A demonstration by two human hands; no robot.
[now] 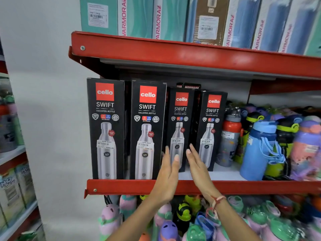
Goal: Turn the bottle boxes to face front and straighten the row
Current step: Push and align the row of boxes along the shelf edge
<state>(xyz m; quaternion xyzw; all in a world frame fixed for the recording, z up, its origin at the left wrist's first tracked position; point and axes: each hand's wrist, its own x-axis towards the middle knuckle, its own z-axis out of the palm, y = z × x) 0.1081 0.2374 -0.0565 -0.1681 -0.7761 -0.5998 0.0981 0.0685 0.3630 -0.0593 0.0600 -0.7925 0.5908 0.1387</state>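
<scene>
Black bottle boxes on red shelf, all facing front. Two big boxes at edge; third box sits further back (row uneven). Left hand and right hand flank it, fingers straight, together, gripping nothing, likely to draw it forward.

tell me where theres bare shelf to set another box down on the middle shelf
A bare white strip of the middle shelf lies in front of the two smaller cello boxes, bordered by the blue bottle. Right of that, loose bottles crowd the shelf; left, the two tall cello boxes fill it.
</scene>
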